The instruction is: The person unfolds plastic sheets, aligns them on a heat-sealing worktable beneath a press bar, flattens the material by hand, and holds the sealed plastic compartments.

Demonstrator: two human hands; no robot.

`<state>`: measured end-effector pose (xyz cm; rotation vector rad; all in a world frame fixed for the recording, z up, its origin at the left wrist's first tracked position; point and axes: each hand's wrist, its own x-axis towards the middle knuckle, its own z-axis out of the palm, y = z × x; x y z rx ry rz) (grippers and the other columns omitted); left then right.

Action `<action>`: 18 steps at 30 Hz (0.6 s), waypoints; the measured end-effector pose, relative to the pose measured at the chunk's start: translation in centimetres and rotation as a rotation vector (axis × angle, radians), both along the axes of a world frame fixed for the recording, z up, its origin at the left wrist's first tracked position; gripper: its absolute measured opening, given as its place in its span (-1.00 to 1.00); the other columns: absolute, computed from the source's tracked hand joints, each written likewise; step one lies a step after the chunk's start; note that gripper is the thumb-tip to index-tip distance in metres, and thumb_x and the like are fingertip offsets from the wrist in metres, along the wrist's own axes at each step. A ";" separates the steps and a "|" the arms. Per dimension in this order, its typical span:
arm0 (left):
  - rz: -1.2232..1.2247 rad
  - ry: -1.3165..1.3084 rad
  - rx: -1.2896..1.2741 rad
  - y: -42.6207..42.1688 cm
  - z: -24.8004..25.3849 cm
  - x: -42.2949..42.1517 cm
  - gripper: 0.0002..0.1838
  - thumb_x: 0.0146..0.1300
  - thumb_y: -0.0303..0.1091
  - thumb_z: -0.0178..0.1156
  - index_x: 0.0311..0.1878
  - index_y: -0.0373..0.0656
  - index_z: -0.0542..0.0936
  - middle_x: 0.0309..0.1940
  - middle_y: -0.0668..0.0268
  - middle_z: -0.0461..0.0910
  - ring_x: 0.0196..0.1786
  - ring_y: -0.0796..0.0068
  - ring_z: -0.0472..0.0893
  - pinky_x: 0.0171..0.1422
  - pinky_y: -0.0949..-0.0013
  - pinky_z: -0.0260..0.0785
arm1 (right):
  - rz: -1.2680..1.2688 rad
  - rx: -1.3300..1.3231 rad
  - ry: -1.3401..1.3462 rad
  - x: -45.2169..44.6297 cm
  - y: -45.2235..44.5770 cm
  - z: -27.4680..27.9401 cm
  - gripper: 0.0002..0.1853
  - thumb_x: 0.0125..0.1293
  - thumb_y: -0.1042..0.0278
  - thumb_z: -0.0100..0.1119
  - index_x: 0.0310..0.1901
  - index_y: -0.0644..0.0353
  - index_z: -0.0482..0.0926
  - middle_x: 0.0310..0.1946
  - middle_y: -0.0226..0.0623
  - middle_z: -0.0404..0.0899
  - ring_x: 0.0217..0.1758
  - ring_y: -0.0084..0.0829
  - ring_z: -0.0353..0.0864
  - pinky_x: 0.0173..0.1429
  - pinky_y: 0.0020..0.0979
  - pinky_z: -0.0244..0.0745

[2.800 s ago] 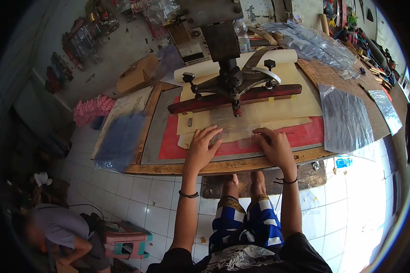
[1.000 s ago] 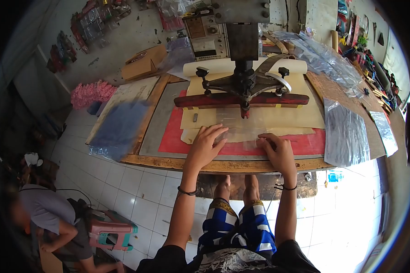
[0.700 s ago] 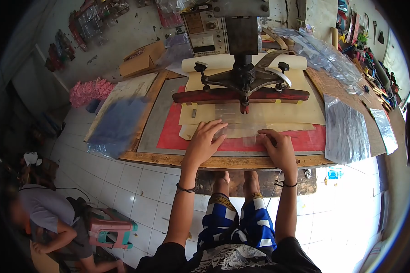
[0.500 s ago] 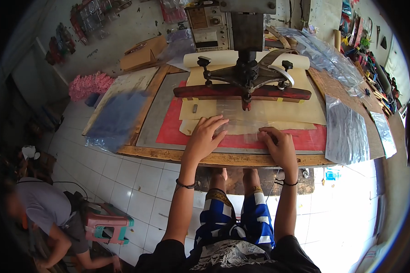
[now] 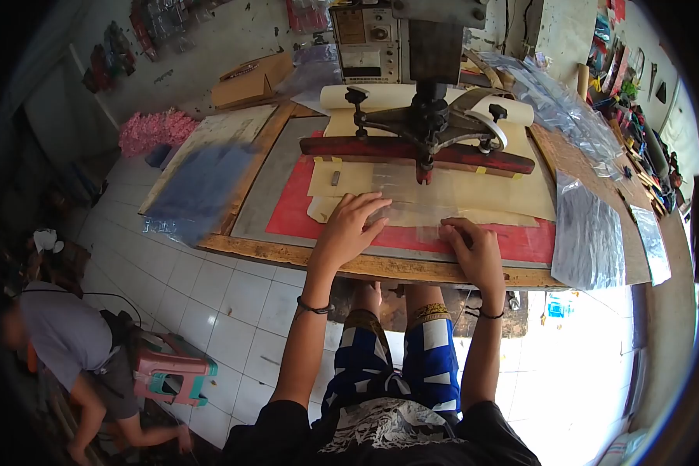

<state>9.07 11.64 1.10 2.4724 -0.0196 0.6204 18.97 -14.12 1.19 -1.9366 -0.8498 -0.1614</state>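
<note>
A thin clear plastic sheet (image 5: 415, 208) lies on the tan sheet (image 5: 505, 198) over a red mat (image 5: 286, 211). My left hand (image 5: 351, 229) rests at the sheet's left edge, fingers loosely spread and thumb pointing right. At its near right corner, my right hand (image 5: 476, 250) pinches the sheet's edge between thumb and forefinger; the other fingers curl under. Just beyond both hands hangs a long dark-red press bar (image 5: 481, 158) on a black bracket (image 5: 419, 128). A small grey metal block (image 5: 335, 179) sits on the tan sheet, left of the plastic.
The wooden table edge (image 5: 287, 255) runs below my wrists. Bluish plastic sheets (image 5: 202, 190) lie at left, more clear sheets (image 5: 590, 233) at right. A control box (image 5: 367, 46) stands behind the press. At lower left a person (image 5: 70, 334) bends beside a stool (image 5: 175, 373).
The whole view has shifted slightly with my head. My hands keep nearly the same places on the plastic sheet, and the press bar shows no clear movement of its own.
</note>
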 end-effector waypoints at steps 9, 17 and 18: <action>-0.003 -0.059 0.037 0.3 -0.6 0.2 -0.58 0.44 -0.24 0.31 0.33 -0.04 0.64 0.36 0.18 0.57 0.30 0.08 0.53 0.42 0.11 0.45 | 0.000 -0.046 0.014 0.1 -0.3 0.1 -0.78 0.46 0.39 0.26 0.05 0.23 0.75 -0.40 -0.12 0.78 -0.34 -0.34 0.80 -0.23 -0.40 0.56; 0.043 -0.109 0.082 0.4 -0.8 0.2 -0.48 0.41 -0.24 0.34 0.38 -0.18 0.54 0.33 0.16 0.57 0.29 0.06 0.52 0.36 0.15 0.49 | -0.168 0.137 0.052 1.1 0.0 -0.8 -0.77 0.56 0.36 0.17 0.08 0.22 0.74 -0.43 -0.24 0.78 -0.30 -0.47 0.80 -0.16 -0.40 0.56; 0.044 -0.114 0.090 0.5 -0.8 0.3 -0.47 0.41 -0.23 0.35 0.38 -0.20 0.53 0.32 0.15 0.58 0.29 0.06 0.52 0.35 0.15 0.50 | -0.197 0.156 0.055 1.3 -0.1 -0.9 -0.77 0.56 0.37 0.16 0.08 0.23 0.74 -0.43 -0.25 0.77 -0.31 -0.49 0.78 -0.17 -0.41 0.55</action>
